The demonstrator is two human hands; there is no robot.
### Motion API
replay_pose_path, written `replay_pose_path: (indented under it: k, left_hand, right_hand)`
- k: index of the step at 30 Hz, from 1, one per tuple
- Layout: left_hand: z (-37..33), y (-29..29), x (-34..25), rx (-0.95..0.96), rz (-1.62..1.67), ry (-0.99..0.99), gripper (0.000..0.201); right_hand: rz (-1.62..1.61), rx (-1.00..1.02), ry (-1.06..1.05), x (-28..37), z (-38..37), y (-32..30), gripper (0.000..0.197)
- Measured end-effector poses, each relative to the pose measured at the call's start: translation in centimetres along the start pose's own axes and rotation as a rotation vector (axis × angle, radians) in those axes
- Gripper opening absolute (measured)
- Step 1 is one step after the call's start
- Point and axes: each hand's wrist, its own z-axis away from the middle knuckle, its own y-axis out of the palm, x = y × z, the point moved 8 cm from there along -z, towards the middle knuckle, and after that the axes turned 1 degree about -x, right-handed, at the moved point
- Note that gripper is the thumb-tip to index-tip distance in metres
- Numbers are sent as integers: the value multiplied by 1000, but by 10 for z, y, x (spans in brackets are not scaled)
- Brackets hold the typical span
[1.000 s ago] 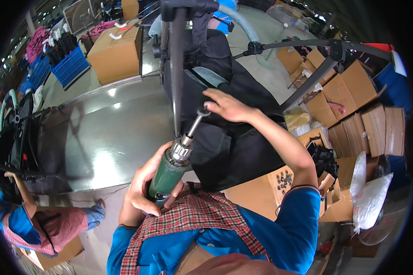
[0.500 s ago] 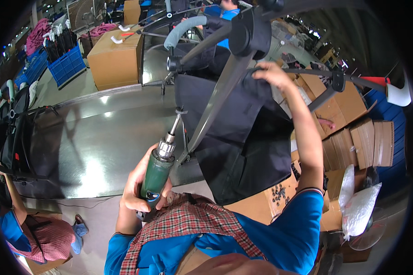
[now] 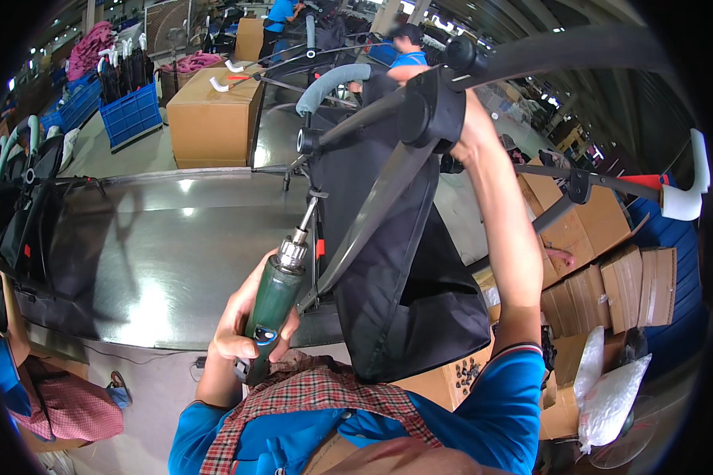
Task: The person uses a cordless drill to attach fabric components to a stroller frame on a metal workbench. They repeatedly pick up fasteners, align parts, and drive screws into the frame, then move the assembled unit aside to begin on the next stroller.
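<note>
My left hand (image 3: 238,332) is wrapped round a green power screwdriver (image 3: 277,297), its bit pointing up and away from me beside the frame. In front of me stands a folding frame like a stroller's, with grey tubes (image 3: 380,198), a black joint (image 3: 432,111) and black fabric (image 3: 396,317) hanging from it. My right hand (image 3: 471,134) reaches up behind the black joint, which hides most of its fingers. Whether it grips the frame cannot be made out. A white-ended handle (image 3: 689,182) sticks out at the far right.
The metal worktable (image 3: 135,261) lies to the left, with another frame (image 3: 24,206) at its end and a co-worker (image 3: 63,388) beside it. A large carton (image 3: 214,119) and blue crate (image 3: 131,115) stand beyond. Cartons (image 3: 586,285) and small black parts (image 3: 466,376) are at right.
My right hand has gone from the fabric's upper edge up to behind the black joint. The fabric hangs narrower. The screwdriver stays in my left hand, nearly still.
</note>
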Motion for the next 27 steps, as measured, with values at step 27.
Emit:
replay_pose_path:
  k: [27]
  left_hand:
    - [-43, -1, -19, -128, -254, 0, 119]
  right_hand:
    - [694, -49, -557, 16, 14, 51, 32]
